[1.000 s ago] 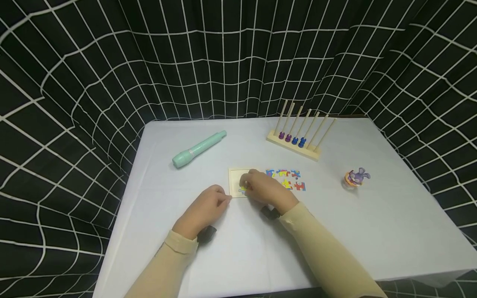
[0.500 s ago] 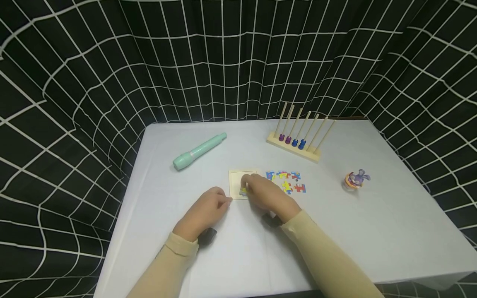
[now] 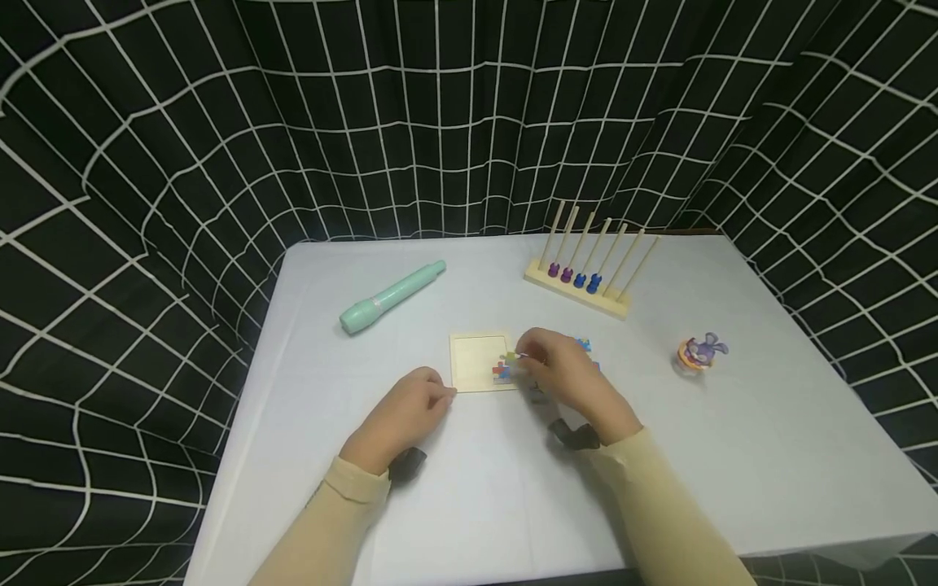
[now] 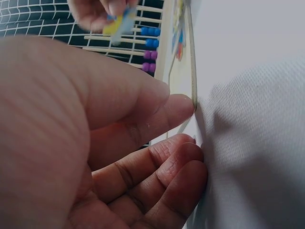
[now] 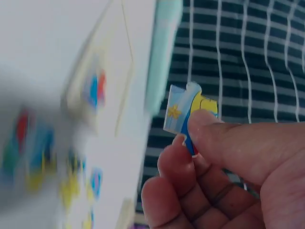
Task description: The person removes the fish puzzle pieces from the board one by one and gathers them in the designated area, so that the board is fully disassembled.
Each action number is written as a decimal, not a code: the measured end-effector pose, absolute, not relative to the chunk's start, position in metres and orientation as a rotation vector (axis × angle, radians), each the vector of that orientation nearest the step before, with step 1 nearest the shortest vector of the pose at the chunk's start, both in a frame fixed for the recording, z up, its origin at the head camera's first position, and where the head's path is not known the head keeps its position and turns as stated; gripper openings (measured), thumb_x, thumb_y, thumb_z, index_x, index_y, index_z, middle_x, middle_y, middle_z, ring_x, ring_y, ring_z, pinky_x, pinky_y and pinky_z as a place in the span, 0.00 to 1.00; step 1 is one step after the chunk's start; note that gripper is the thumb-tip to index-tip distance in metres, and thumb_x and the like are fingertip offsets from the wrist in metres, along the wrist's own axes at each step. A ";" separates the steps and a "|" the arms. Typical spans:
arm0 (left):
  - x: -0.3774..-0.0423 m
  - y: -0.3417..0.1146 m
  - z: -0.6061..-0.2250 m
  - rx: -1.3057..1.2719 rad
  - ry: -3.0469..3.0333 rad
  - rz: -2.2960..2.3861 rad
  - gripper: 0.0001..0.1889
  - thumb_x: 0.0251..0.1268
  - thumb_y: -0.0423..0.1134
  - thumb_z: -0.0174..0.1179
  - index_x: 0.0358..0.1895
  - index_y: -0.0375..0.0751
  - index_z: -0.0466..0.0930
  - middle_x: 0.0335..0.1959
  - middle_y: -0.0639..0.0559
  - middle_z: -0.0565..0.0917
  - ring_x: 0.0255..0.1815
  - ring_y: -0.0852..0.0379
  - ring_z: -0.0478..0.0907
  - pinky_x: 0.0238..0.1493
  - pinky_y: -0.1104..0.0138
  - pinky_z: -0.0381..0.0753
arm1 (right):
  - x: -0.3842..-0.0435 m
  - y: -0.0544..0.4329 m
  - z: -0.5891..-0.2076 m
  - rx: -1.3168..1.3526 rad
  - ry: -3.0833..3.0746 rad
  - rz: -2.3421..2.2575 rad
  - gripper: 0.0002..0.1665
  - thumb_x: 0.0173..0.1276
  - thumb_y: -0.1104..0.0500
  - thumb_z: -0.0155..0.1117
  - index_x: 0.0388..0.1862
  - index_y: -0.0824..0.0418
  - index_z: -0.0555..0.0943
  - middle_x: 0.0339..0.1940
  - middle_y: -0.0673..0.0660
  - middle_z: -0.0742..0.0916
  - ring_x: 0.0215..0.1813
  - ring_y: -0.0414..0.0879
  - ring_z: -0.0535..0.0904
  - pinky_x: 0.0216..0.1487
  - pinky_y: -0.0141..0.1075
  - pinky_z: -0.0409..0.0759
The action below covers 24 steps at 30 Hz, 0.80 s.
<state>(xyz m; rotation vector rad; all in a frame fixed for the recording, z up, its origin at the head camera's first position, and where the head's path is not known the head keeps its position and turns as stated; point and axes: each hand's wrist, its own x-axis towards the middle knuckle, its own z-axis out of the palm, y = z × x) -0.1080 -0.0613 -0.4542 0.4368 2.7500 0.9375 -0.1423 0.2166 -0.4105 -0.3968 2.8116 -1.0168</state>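
My right hand [image 3: 567, 370] pinches a jigsaw piece [image 5: 183, 112] between thumb and fingers. This piece is light blue and yellow with a small starfish, and is raised near the right side of a shallow wooden puzzle tray [image 3: 472, 354]. A red and blue jigsaw piece [image 3: 501, 372] lies in the tray's lower right part. Relaxed and low on the table, my left hand [image 3: 403, 415] touches the tray's near left corner with a fingertip [image 4: 183, 104]. Loose jigsaw pieces [image 3: 582, 343] lie to the right of the tray, mostly hidden by my right hand.
A mint-green torch-shaped object [image 3: 392, 297] lies at the back left. At the back right stands a wooden peg rack [image 3: 579, 290] with purple and blue beads. A small purple rabbit-eared toy [image 3: 701, 352] sits far right on the white-covered table [image 3: 769, 439].
My right hand has lifted away from the tray and moved right with a jigsaw piece. The red and blue piece in the tray is now uncovered. My left hand stays at the corner.
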 end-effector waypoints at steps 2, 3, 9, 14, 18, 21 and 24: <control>-0.108 -0.061 -0.454 0.434 2.749 0.931 0.13 0.82 0.42 0.63 0.56 0.43 0.94 0.48 0.54 0.84 0.44 0.57 0.77 0.53 0.59 0.83 | -0.140 0.235 -0.408 -0.346 2.839 -1.028 0.08 0.80 0.63 0.68 0.53 0.58 0.88 0.50 0.57 0.92 0.51 0.52 0.87 0.57 0.52 0.87; -0.108 -0.061 -0.454 0.435 2.748 0.930 0.13 0.82 0.41 0.63 0.56 0.43 0.94 0.48 0.53 0.84 0.44 0.57 0.77 0.53 0.58 0.83 | -0.139 0.244 -0.407 -0.313 2.847 -1.026 0.08 0.80 0.63 0.67 0.53 0.58 0.89 0.53 0.58 0.92 0.54 0.53 0.88 0.59 0.54 0.86; -0.107 -0.062 -0.454 0.441 2.736 0.953 0.12 0.81 0.40 0.64 0.56 0.41 0.94 0.49 0.52 0.84 0.44 0.56 0.77 0.53 0.57 0.83 | -0.127 0.283 -0.412 -0.152 2.785 -0.924 0.11 0.82 0.62 0.64 0.56 0.60 0.90 0.61 0.63 0.90 0.65 0.61 0.84 0.69 0.61 0.80; -0.108 -0.062 -0.455 0.417 2.726 0.984 0.12 0.81 0.40 0.64 0.52 0.41 0.95 0.47 0.53 0.83 0.43 0.56 0.77 0.52 0.58 0.82 | -0.121 0.297 -0.417 -0.093 2.674 -0.833 0.08 0.80 0.61 0.66 0.50 0.60 0.90 0.52 0.61 0.90 0.56 0.58 0.82 0.62 0.57 0.81; -0.109 -0.062 -0.456 0.440 2.735 0.984 0.12 0.81 0.40 0.63 0.50 0.40 0.95 0.45 0.53 0.83 0.43 0.56 0.76 0.51 0.59 0.82 | -0.120 0.303 -0.421 -0.043 2.622 -0.813 0.07 0.80 0.59 0.67 0.50 0.59 0.88 0.46 0.57 0.88 0.50 0.53 0.80 0.53 0.48 0.79; -0.109 -0.061 -0.457 0.454 2.738 0.979 0.12 0.81 0.40 0.64 0.50 0.40 0.95 0.45 0.53 0.83 0.42 0.56 0.76 0.51 0.59 0.82 | -0.121 0.306 -0.425 -0.018 2.600 -0.808 0.08 0.80 0.57 0.68 0.50 0.58 0.88 0.46 0.57 0.88 0.50 0.53 0.80 0.54 0.48 0.79; -0.110 -0.062 -0.457 0.453 2.736 0.982 0.12 0.81 0.40 0.63 0.50 0.40 0.95 0.45 0.53 0.83 0.43 0.56 0.77 0.52 0.58 0.82 | -0.123 0.306 -0.428 -0.022 2.608 -0.802 0.07 0.80 0.56 0.68 0.49 0.58 0.88 0.47 0.57 0.88 0.51 0.54 0.80 0.57 0.51 0.79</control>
